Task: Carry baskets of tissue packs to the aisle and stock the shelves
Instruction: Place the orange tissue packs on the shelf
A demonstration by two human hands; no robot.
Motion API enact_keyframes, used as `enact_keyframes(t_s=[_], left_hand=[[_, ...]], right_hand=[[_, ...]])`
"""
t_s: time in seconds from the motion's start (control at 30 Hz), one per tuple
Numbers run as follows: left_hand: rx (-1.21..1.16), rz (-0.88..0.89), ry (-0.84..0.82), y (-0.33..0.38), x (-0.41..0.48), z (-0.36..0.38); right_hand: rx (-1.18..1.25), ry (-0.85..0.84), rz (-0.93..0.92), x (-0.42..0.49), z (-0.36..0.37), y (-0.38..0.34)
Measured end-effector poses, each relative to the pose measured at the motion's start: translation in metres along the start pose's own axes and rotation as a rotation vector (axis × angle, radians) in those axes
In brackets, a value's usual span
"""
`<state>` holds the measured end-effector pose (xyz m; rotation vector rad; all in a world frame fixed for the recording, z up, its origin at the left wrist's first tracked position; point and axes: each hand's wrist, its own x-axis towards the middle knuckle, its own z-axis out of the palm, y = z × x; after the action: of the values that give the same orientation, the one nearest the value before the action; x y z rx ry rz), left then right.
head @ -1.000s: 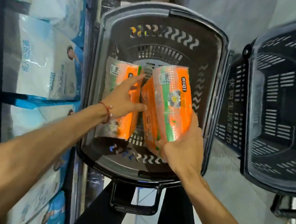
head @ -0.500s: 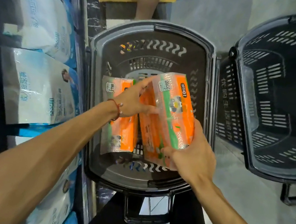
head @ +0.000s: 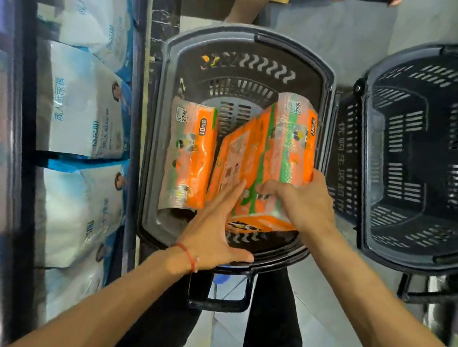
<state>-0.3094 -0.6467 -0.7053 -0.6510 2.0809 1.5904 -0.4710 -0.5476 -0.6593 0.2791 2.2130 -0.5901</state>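
My right hand (head: 303,205) curled its fingers round the near end of an orange tissue pack (head: 278,151) over the grey basket (head: 156,132). My left hand (head: 213,230) was flat, fingers straight, touching that pack's side. A second pack (head: 191,156) lay in the basket.

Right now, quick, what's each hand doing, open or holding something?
Left hand: open, straight fingers touching the tilted tissue pack.
Right hand: gripping that tissue pack's near end.
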Motion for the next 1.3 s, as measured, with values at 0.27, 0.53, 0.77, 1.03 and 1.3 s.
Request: enact_keyframes(t_s=[0.27,0.53,0.77,1.03,1.3], left_hand=[[-0.11,-0.145,0.455,0.028,0.0,0.058],[0.02,-0.203,0.553,0.044,-0.009,0.042],[-0.046,-0.36,0.706,0.069,-0.022,0.02],[-0.207,-0.43,0.916,0.105,-0.07,0.023],[-0.824,-0.283,1.088,0.166,-0.174,0.072]], right_hand=[[-0.062,-0.144,0.049,-0.01,-0.015,-0.018],[-0.076,-0.383,-0.039,-0.004,-0.035,-0.031],[0.114,-0.501,-0.242,-0.021,-0.05,-0.045],[0.106,-0.664,-0.426,-0.019,-0.075,-0.038],[-0.151,-0.784,-0.753,-0.066,-0.133,-0.05]])
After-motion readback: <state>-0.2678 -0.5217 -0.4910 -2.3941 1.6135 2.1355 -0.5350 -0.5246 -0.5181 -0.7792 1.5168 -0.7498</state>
